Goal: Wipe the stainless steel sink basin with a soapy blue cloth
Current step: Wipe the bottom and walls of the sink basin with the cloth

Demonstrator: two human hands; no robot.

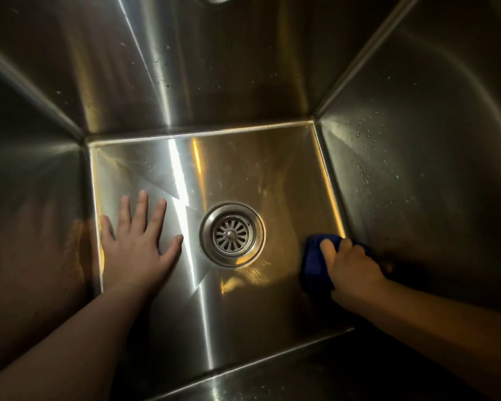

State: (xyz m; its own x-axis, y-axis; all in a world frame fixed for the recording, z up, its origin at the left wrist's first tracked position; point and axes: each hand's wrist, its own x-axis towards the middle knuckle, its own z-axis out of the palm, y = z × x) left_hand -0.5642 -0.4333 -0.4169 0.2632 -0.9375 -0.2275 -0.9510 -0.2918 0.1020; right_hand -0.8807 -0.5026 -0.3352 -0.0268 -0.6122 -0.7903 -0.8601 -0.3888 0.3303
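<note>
My right hand [350,267] is bunched round the blue cloth [313,256], fingers curled over the top, pressing it down on the sink [243,169] floor in the right front part, right by the seam where the floor meets the right wall. My left hand [136,244] is flat on the floor w/ fingers spread, left of the drain [232,235], holding nothing, just bracing me. Hands well apart, drain between them.

To do this bit well, I'd say: keep the cloth flat under the palm, not balled up, so more of it touches the steel. Work the seam and corner first since grime likes to sit there, then overlapping strokes toward the drain, going w/ the brushed grain so no swirl marks show. Walls need a pass too; right wall and back wall have specks and droplets. Shift my left hand when I reach that side, otherwise I'll miss the patch under it.

Hard to tell: can't see suds on the cloth, it's dark and mostly under my hand. Near wall of the basin is in shadow. Glare streaks on the floor hide what's clean vs. not. Top rim cut off; only a sliver of some round fitting shows at the top edge.
</note>
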